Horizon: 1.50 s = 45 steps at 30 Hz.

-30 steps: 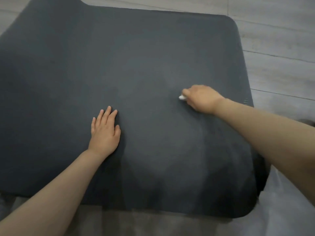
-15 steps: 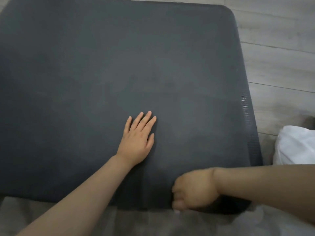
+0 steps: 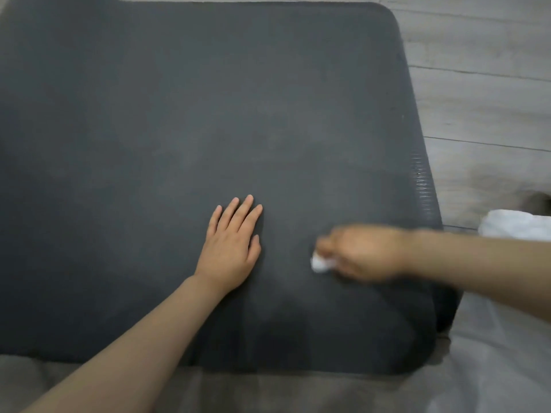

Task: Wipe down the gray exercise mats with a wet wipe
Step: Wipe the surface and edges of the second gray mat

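A dark gray exercise mat (image 3: 185, 114) covers most of the floor in front of me. My left hand (image 3: 231, 248) lies flat on it with fingers straight, a little below the middle. My right hand (image 3: 366, 253) is blurred with motion and grips a small crumpled white wet wipe (image 3: 320, 263), which touches the mat to the right of my left hand. Only a bit of the wipe pokes out from under the fingers.
Light wood-look floor boards (image 3: 483, 93) run along the mat's right side. A white cloth-like thing (image 3: 518, 226) lies at the right edge beyond the mat. A grey-brown surface (image 3: 268, 391) borders the mat's near edge.
My right hand swept from the mat's right middle down to its near edge, then back up to beside my left hand. My left hand stayed flat on the mat.
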Tool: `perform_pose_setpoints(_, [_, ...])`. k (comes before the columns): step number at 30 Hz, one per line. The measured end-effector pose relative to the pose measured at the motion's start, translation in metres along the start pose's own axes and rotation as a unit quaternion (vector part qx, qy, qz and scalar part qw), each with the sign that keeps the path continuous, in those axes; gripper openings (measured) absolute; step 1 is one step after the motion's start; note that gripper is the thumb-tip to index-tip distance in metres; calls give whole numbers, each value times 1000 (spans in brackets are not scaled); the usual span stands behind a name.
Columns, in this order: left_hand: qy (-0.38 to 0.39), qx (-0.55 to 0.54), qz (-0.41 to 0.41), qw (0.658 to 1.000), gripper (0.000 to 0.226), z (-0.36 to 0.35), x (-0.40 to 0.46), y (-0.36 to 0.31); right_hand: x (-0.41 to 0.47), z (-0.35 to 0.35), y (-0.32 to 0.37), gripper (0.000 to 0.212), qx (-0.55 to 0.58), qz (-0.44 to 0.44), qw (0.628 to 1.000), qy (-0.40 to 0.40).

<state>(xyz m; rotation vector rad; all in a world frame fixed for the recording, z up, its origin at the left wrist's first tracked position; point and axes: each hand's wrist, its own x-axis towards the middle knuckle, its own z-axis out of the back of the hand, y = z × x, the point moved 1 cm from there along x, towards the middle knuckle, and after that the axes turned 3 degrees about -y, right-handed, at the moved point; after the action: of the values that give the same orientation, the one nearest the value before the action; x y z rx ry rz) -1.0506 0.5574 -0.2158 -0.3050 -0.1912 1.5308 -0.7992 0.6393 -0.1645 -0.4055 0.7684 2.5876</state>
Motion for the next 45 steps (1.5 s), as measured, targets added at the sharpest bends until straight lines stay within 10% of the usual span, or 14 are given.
perform_pose_setpoints(4, [-13, -38, 5, 999, 61, -2, 0, -1, -37, -46, 55, 17, 4, 143, 949, 282])
perform_pose_setpoints(10, [-18, -49, -12, 999, 60, -2, 3, 3, 6, 13, 10, 17, -2, 117, 993, 20])
perform_pose_setpoints(15, [-14, -56, -5, 998, 60, -1, 2, 3, 35, 85, -112, 33, -80, -234, 945, -216])
perform_pose_setpoints(18, [-10, -63, -6, 998, 59, -1, 2, 6, 26, 71, -123, 12, -35, -257, 932, -254])
perform_pose_setpoints(22, [-7, -39, -5, 999, 63, -1, 2, 4, -10, 19, -37, 8, -11, -16, 999, -38])
perform_pose_setpoints(27, [28, -21, 81, 996, 79, 4, 7, -34, -64, -34, 56, 15, -49, 153, 931, 327])
perform_pose_setpoints(32, [56, 54, 28, 997, 70, -13, 0, -43, -19, 33, -40, 13, -105, -85, 989, 54])
perform_pose_setpoints(36, [64, 49, 25, 996, 74, -15, 0, -40, -15, 68, -123, 15, -93, -314, 939, -107])
perform_pose_setpoints(39, [59, 45, 26, 997, 74, -13, 0, -40, -11, 56, -105, 10, -28, -264, 954, -139])
perform_pose_setpoints(42, [56, 53, 28, 997, 73, -15, -1, -41, -38, 17, -33, 8, 13, -102, 993, 60])
perform_pose_setpoints(45, [56, 52, 31, 997, 73, -14, -1, -42, -76, -30, 42, 18, 30, 62, 938, 339])
